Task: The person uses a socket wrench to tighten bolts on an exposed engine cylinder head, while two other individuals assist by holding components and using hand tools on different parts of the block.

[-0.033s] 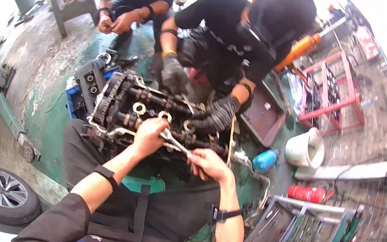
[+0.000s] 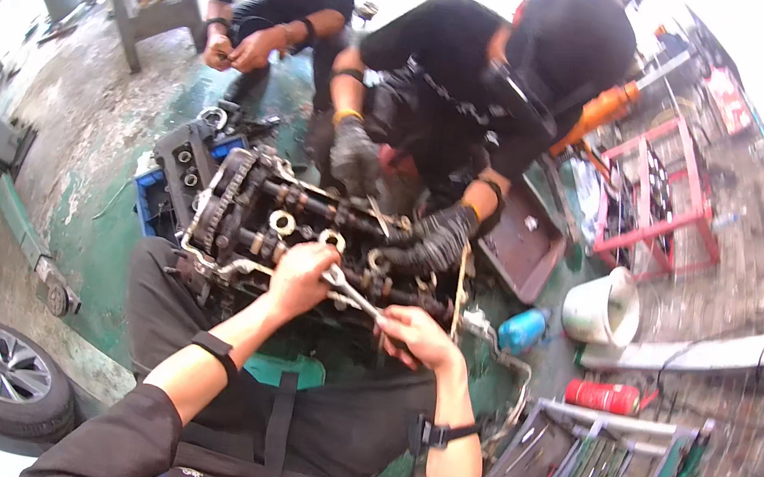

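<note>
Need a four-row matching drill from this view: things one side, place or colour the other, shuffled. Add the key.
Things
1. wrench
2. extinguisher
3. bucket
4. wheel

Place or colour
A. at the lower left of the view
B. red, lying on its side
C. gripped in the right hand
D. whitish, at the right of the view

Pairs: 1-C, 2-B, 3-D, 4-A
</note>
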`<state>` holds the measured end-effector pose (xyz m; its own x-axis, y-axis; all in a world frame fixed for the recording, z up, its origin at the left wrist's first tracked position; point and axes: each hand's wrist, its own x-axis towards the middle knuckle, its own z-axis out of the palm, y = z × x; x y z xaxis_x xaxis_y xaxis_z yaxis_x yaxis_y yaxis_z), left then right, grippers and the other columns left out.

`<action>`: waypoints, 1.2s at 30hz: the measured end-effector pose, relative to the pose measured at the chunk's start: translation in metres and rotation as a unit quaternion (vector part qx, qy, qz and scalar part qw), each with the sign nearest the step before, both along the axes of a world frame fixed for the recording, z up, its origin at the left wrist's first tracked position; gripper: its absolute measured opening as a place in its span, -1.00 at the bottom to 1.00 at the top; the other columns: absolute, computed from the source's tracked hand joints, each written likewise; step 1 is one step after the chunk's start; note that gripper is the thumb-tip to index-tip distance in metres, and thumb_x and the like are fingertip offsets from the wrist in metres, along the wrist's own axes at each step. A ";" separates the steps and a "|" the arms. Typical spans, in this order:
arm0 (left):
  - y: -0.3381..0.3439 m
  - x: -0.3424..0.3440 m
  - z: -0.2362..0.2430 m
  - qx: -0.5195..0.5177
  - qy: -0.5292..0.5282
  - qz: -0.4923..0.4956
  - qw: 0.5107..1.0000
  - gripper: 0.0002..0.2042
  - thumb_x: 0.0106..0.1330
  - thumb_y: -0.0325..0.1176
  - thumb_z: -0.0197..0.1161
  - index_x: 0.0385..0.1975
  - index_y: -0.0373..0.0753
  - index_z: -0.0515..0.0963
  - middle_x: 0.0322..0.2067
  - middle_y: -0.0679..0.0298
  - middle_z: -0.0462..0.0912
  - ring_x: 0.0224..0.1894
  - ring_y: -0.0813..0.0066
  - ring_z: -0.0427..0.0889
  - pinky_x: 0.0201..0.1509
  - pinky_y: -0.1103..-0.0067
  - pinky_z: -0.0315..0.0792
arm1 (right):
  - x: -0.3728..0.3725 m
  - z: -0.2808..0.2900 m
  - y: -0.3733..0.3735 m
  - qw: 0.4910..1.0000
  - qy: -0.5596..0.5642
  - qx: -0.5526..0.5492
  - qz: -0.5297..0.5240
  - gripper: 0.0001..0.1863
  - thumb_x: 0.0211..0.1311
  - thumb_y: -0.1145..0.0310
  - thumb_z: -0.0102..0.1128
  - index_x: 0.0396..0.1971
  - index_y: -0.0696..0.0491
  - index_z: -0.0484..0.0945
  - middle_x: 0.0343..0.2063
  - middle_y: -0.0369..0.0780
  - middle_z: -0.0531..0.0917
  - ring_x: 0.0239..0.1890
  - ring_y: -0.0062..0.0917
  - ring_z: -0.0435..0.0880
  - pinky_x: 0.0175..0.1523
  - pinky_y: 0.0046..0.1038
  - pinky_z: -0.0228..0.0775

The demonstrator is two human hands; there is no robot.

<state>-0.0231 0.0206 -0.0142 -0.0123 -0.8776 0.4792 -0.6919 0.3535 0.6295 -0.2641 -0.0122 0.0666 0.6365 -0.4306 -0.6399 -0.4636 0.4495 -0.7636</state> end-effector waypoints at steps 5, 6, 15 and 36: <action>0.001 0.000 -0.009 0.000 -0.002 -0.004 1.000 -0.71 -0.16 -0.50 0.31 -0.35 -0.21 0.51 -0.33 0.21 0.57 -0.23 0.17 0.56 -0.12 0.36 0.43 | -0.003 -0.007 0.011 0.991 -0.037 0.092 -0.087 -0.75 0.36 0.21 0.06 -0.30 0.12 0.47 -0.69 -0.38 0.43 -0.84 -0.83 0.16 -0.77 -0.73 -0.11; 0.002 0.003 -0.006 -0.011 -0.004 -0.001 1.000 -0.71 -0.16 -0.49 0.30 -0.34 -0.20 0.51 -0.32 0.22 0.57 -0.22 0.19 0.56 -0.10 0.36 0.43 | 0.000 -0.012 0.018 0.989 -0.046 0.093 -0.106 -0.75 0.36 0.22 0.07 -0.31 0.13 0.47 -0.68 -0.37 0.42 -0.84 -0.82 0.15 -0.76 -0.73 -0.11; 0.002 0.003 -0.001 -0.018 -0.002 0.019 1.000 -0.75 -0.04 -0.39 0.30 -0.32 -0.14 0.48 -0.33 0.24 0.55 -0.22 0.23 0.56 -0.09 0.39 0.42 | 0.048 -0.005 0.096 0.926 -0.049 0.086 -0.364 -0.73 0.33 0.25 0.10 -0.35 0.19 0.49 -0.69 -0.27 0.42 -0.85 -0.73 0.18 -0.77 -0.68 -0.09; 0.002 0.001 -0.002 0.002 -0.012 0.034 0.999 -0.72 -0.06 -0.41 0.31 -0.29 -0.24 0.50 -0.34 0.15 0.61 -0.22 0.15 0.60 -0.07 0.35 0.46 | 0.017 0.019 -0.051 0.909 0.195 -0.368 0.017 -0.52 0.02 -0.03 0.38 -0.21 0.05 0.67 -0.45 -0.19 0.69 -0.40 -0.54 0.64 -0.20 -0.49 0.47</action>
